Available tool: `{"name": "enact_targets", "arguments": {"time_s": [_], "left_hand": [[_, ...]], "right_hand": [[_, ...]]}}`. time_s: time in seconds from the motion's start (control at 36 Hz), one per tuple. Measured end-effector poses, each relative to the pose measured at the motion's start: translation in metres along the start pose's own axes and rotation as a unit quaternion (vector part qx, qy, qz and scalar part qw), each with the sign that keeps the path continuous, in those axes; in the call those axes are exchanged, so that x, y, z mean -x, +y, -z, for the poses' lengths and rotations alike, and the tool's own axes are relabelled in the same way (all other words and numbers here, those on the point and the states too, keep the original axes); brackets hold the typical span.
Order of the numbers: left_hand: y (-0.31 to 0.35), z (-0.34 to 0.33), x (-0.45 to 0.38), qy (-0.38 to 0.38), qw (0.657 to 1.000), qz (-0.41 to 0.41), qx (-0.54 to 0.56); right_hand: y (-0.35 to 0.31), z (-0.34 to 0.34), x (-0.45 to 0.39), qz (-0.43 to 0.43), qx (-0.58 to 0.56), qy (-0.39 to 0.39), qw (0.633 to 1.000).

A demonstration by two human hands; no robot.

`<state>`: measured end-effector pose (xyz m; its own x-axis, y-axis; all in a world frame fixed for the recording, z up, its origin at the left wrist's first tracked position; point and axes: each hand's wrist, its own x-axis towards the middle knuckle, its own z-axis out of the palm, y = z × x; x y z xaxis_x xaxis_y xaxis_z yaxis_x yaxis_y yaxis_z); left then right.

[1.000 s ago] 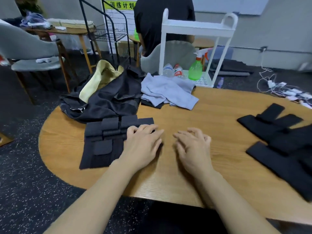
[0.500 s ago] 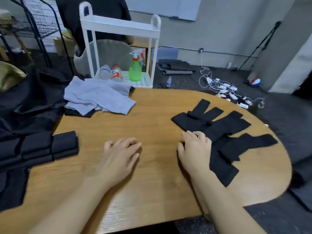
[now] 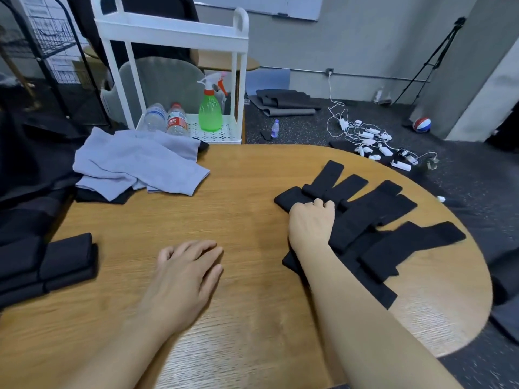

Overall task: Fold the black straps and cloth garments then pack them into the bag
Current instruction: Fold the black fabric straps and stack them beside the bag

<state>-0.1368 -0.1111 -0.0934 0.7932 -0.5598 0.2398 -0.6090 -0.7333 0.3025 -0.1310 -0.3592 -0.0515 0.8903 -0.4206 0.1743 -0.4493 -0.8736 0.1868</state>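
Right hand [image 3: 312, 223] curls its fingers onto the spread black fabric straps [image 3: 373, 220], right; left hand [image 3: 186, 269] rests flat, fingers relaxed, on the oval wooden table [image 3: 247, 175].

- The fingertips of the right hand [image 3: 312, 222] are curled out of sight on the black straps [image 3: 373, 220]; a grip cannot be confirmed.
- The folded black garment [image 3: 47, 262] is cut off by the left edge.
- The bag [image 3: 31, 175] is seen only in part.
- The straps' near end is covered by the right forearm.
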Motion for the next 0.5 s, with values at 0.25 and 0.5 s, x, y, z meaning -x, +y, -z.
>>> {"name": "enact_targets", "arguments": {"time_s": [0.25, 0.5], "left_hand": [[0.0, 0.003, 0.003, 0.033, 0.999, 0.029, 0.014], [-0.006, 0.005, 0.011, 0.078, 0.99, 0.098, 0.07]], "right_hand": [[-0.024, 0.009, 0.016, 0.037, -0.066, 0.056, 0.996], [-0.057, 0.009, 0.091, 0.091, -0.139, 0.168, 0.972]]}}
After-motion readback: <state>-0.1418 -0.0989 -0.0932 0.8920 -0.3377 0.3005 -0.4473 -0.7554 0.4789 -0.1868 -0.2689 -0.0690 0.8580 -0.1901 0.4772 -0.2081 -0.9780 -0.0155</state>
